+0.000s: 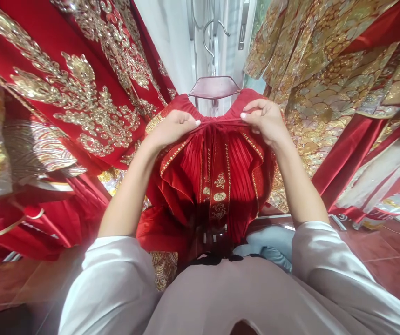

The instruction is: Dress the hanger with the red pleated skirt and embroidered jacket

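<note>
A red pleated skirt [217,172] with gold embroidered bands hangs in front of me from a pinkish hanger [214,87] with a metal hook. My left hand [172,129] is closed on the left part of the skirt's waistband. My right hand [264,120] pinches the waistband on the right. The band is pulled taut between both hands, just below the hanger's bar. The skirt's lower part falls toward my body and is partly hidden by it.
Red garments with heavy gold embroidery [74,93] hang close on the left. Gold brocade and red robes [328,83] hang on the right. A white door or frame [186,42] stands behind the hanger. Reddish floor tiles [391,251] show below, and a pale blue cloth [273,242] lies near my waist.
</note>
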Available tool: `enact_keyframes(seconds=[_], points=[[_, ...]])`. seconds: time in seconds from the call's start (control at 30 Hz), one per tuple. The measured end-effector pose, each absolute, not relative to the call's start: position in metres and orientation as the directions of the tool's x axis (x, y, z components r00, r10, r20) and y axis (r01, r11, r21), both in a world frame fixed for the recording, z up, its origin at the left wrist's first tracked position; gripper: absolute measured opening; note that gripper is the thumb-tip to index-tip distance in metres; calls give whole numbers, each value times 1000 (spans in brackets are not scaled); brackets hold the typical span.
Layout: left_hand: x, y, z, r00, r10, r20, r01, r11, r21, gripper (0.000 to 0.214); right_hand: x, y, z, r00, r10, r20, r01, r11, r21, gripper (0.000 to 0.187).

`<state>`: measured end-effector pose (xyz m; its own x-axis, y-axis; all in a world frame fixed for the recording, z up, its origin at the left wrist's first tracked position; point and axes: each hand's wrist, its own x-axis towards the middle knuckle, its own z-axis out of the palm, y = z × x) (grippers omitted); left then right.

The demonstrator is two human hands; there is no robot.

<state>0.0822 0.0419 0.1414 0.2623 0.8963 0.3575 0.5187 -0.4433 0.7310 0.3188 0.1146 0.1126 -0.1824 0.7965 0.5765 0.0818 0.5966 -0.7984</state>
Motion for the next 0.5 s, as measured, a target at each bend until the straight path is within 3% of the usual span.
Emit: enact_keyframes(seconds=[0.1,0.17,0.23,0.3,0.37,0.43,0.5], points=[[74,36,154,287,870,401,588,-491,643,23,327,115,116,-147,774,616,175,633,-754,20],[65,32,167,327,790,519,606,-597,526,16,336,110,120,-95,720,688,290,681,-673,22],[51,35,181,394,671,628,628,-696,349,28,350,105,123,-22,633,774,430,705,-564,29],[36,46,189,458,640,617,663,-708,242,48,367,103,123,-3,563,826,568,681,-462,37],[25,64,190,458,735,500,709,-641,294,54,382,104,118,-77,568,820,656,648,-387,46],[21,84,182,399,827,396,730,-548,410,39,394,108,110,-153,603,783,676,641,-362,50],[25,98,170,311,847,431,718,-507,477,28,401,113,102,-164,620,767,653,651,-387,48]])
